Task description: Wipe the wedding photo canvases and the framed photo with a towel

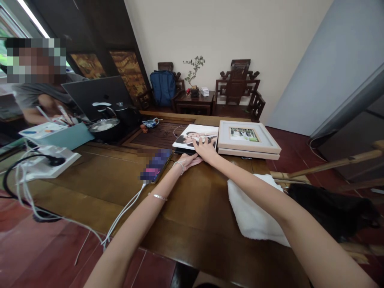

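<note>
My right hand (205,150) lies with fingers spread flat on the near edge of a photo print (195,135) mounted on a dark board, at the far middle of the wooden table (186,208). Just below it my left hand (189,161) rests flat on the table, fingers stretched toward the board's near edge, a white band round the wrist. A phone (156,165) on a white cable lies directly left of my left hand. A white framed photo (246,138) stacked on another frame sits right of the print.
A white cloth (250,210) lies near the table's right edge. A pot with a glass lid (104,125), a kettle (124,110), a white power strip (45,162) with cables and a laptop stand at the left, where another person sits. Wooden chairs line the back wall.
</note>
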`<state>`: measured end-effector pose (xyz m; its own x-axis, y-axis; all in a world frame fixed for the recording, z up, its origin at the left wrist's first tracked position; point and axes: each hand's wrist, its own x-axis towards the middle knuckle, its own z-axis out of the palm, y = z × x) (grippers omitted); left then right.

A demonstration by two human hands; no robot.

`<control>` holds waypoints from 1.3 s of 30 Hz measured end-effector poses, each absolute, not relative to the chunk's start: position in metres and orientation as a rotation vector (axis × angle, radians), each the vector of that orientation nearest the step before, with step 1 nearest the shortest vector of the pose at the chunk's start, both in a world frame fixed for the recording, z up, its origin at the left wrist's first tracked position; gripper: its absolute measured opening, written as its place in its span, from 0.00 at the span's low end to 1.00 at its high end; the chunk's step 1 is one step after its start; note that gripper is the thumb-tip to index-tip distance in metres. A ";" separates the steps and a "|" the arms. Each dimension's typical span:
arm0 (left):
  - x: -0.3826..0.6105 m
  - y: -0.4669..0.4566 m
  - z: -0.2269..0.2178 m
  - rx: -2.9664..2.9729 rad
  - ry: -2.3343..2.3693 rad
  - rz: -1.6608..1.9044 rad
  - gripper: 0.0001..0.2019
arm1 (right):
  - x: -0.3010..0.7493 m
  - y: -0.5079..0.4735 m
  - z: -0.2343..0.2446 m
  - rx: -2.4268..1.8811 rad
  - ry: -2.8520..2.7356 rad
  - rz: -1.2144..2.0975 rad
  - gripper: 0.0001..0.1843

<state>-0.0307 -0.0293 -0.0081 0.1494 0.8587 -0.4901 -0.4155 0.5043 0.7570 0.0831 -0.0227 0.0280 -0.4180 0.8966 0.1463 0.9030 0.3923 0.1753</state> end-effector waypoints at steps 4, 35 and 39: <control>-0.038 -0.028 -0.003 0.528 0.966 0.916 0.09 | 0.083 -0.019 0.035 -1.745 -2.641 -0.192 0.35; -0.045 0.001 0.009 0.728 1.332 0.524 0.26 | 0.343 -0.028 0.055 -2.021 -1.430 0.211 0.29; -0.040 0.008 0.016 0.773 1.392 0.465 0.23 | 0.371 -0.029 0.028 -2.057 -1.262 0.501 0.26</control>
<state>-0.0404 0.0076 0.0159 0.1481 0.7046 -0.6940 0.1459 0.6784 0.7200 0.3711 -0.0289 0.0283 0.4601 0.8877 0.0186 0.6330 -0.3133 -0.7079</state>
